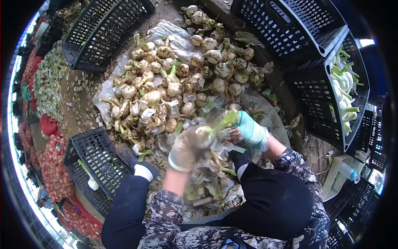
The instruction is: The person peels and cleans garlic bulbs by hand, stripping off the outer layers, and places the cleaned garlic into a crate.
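Observation:
My left hand (185, 150), in a soiled white glove and smeared by motion, closes round a garlic bulb (204, 133). Its green stem (226, 121) points up and right toward my right hand (248, 130). That hand wears a teal-and-white striped glove with dark, dirty fingers, and they are closed at the stem. Whether it also holds a small tool is hidden by blur. Just beyond both hands lies a heap of unpeeled garlic bulbs (152, 98) with dirty skins and cut stems. Loose peeled skins and leaves (213, 189) cover the ground between my legs.
A black crate (99, 166) holding one clean stemmed bulb (92, 182) stands at left. Another crate (315, 99) at right holds peeled white bulbs (343, 91). More crates (112, 31) stand at the back. Red net sacks (56, 166) line the far left.

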A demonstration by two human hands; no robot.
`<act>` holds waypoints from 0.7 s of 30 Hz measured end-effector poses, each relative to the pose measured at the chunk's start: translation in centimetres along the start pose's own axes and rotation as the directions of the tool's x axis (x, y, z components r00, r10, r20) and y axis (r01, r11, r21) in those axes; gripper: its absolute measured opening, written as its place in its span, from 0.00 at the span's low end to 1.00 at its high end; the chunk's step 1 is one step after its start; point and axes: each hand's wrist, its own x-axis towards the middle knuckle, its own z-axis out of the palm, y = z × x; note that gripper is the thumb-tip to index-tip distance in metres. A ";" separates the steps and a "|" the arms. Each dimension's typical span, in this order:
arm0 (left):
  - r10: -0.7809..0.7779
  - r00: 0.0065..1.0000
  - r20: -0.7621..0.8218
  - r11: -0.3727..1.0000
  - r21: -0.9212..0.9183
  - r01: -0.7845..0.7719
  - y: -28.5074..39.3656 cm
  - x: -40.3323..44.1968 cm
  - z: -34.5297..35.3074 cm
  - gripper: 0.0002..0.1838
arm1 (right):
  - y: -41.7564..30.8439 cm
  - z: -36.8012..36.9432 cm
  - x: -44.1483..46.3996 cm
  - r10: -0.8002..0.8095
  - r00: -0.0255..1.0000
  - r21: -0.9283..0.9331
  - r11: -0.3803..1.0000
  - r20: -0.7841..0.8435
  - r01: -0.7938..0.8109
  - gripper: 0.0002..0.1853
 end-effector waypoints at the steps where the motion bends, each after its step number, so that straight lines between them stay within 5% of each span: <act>1: -0.023 0.996 0.086 0.993 -0.112 0.033 -0.4 0.0 -1.0 0.23 | 1.0 -1.3 -0.1 -0.117 0.991 -0.186 0.977 -0.064 0.103 0.11; 2: 0.042 0.998 0.036 0.999 -0.012 -0.041 -0.3 0.7 1.0 0.23 | 1.4 -1.1 0.0 -0.239 0.965 -0.370 0.911 -0.108 0.184 0.11; 3: 0.237 0.968 0.086 0.832 0.496 -0.248 -0.6 1.2 0.6 0.23 | 1.8 -1.0 0.0 -0.359 0.925 -0.544 0.804 -0.125 0.239 0.12; 4: 0.422 0.897 0.132 0.397 0.863 -0.314 -0.9 1.6 0.1 0.24 | 2.0 -1.2 0.1 -0.321 0.932 -0.484 0.850 -0.167 0.206 0.11; 7: 0.463 0.875 -0.139 0.787 0.519 -0.333 -2.5 1.2 0.9 0.30 | 1.6 0.5 0.1 -0.249 0.945 -0.545 0.833 -0.213 0.097 0.11; 10: 0.284 0.950 -0.128 0.904 0.368 -0.220 -1.3 0.6 0.6 0.31 | 2.0 -1.3 0.0 -0.153 0.967 -0.336 0.939 -0.204 0.077 0.11; 11: 0.119 0.993 0.002 0.975 0.187 -0.118 -0.1 -0.1 0.5 0.32 | 2.4 -1.4 0.6 -0.371 0.918 -0.445 0.852 -0.140 0.276 0.10; 12: 0.143 0.987 0.067 0.974 0.167 -0.152 -0.2 0.0 0.6 0.32 | 2.0 -1.7 0.4 -0.361 0.922 -0.610 0.765 -0.141 0.206 0.09; 14: 0.166 0.983 0.072 0.972 0.155 -0.175 -0.5 0.1 1.1 0.34 | 1.9 -1.6 0.3 -0.329 0.916 -0.544 0.824 -0.231 0.158 0.08; 16: 0.173 0.984 -0.038 0.971 0.172 -0.164 -0.8 -0.1 1.8 0.41 | 4.1 -3.1 1.0 -0.224 0.903 -0.041 0.974 -0.366 0.225 0.06; 17: 0.170 0.985 -0.029 0.971 0.175 -0.162 -0.8 -0.1 1.8 0.41 | 4.6 -3.4 1.3 -0.149 0.900 0.225 0.940 -0.409 0.258 0.06; 18: 0.164 0.986 -0.022 0.971 0.179 -0.157 -0.8 -0.2 1.6 0.41 | 4.7 -3.8 1.5 -0.206 0.922 0.286 0.909 -0.328 0.304 0.07; 19: 0.160 0.987 -0.020 0.972 0.180 -0.154 -0.8 -0.4 1.3 0.41 | 4.6 -4.3 1.8 -0.216 0.857 0.366 0.836 -0.468 0.410 0.08; 20: 0.159 0.986 0.059 0.984 0.069 -0.163 -0.6 -0.7 0.9 0.41 | 5.1 -8.6 2.2 -0.376 0.792 -0.177 0.927 -0.481 0.332 0.07; 21: 0.165 0.964 0.207 0.976 -0.178 -0.129 -0.3 -0.6 0.6 0.30 | 3.4 -7.3 1.8 -0.319 0.841 -0.069 0.944 -0.437 0.322 0.08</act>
